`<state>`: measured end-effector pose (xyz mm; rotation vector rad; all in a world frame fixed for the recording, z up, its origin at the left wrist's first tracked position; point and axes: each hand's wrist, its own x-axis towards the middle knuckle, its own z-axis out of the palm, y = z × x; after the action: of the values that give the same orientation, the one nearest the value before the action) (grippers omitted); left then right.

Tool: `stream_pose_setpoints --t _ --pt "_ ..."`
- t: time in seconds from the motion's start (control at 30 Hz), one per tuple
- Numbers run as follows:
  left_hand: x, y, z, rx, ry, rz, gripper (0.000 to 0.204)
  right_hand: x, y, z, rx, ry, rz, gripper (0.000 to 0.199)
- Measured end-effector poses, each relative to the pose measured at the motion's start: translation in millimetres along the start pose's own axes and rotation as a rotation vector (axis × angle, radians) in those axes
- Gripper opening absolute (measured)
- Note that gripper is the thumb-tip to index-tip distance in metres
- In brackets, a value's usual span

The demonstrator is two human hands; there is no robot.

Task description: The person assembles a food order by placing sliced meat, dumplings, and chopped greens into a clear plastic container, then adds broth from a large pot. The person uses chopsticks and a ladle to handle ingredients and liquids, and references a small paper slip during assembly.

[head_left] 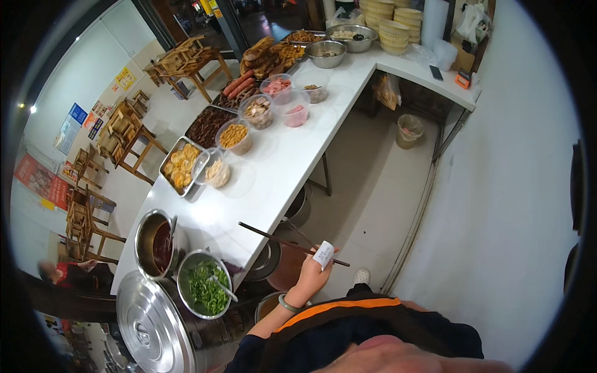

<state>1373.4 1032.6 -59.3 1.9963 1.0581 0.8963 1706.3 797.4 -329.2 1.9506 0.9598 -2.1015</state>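
My left hand (313, 277), with a pale green bangle at the wrist, is closed around long dark chopsticks (273, 237) and a small white printed paper slip (323, 255). The slip curls over the fingers. The chopsticks point up and left toward the near edge of the white counter (273, 168). My right hand is not in view. Left of my hand, a steel bowl of chopped green herbs (208, 286) has a spoon in it. Beside it stands a steel pot of dark red sauce (163, 245) with a utensil handle at its rim.
Trays of braised food (210, 127) and clear plastic tubs (235, 138) line the counter. A large lidded steel pot (149, 326) stands lower left. Stacked yellow baskets (393, 37), a phone (436, 73) and a bin (408, 132) are farther off. A white wall (497, 205) bounds the right.
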Motion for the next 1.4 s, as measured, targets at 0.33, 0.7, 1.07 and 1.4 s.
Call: stream_pose_setpoints --t 0.33,0.7,1.07,1.4 --pt "148.2 -32.9 10.9 -0.272 0.246 -0.394 0.025 47.1 -244.6 -433.4 0.028 0.978 -0.465 0.042" --pt "390.0 -71.5 33.3 -0.211 0.276 -0.231 0.023 30.8 -389.1 -661.3 -0.062 1.244 -0.453 0.063" --pt "545.5 -89.0 147.0 0.005 0.463 -0.563 0.026 47.2 -496.5 -1007.8 -0.176 1.622 -0.023 0.097" --pt "614.4 -53.5 186.8 -0.124 0.547 -0.736 0.031 73.0 -533.5 -1048.3 -0.345 1.550 0.165 0.081"
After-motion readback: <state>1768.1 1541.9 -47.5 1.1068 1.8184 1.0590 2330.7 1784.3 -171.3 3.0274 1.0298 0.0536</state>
